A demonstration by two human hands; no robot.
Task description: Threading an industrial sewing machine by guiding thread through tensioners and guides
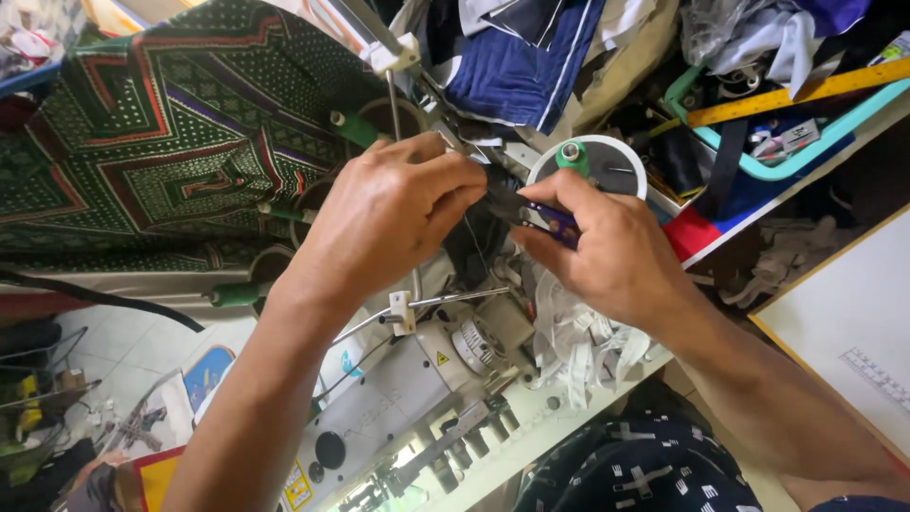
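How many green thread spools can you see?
4. One green spool stands by the right hand, one above the left hand, one left of that hand, one lower left. More may be hidden behind the hands.

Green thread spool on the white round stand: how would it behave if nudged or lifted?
The green thread spool looks small and probably light. It stands upright on the white round stand, apparently on a pin, so a nudge would likely spin rather than tip it. Lifted off, its round body could roll.
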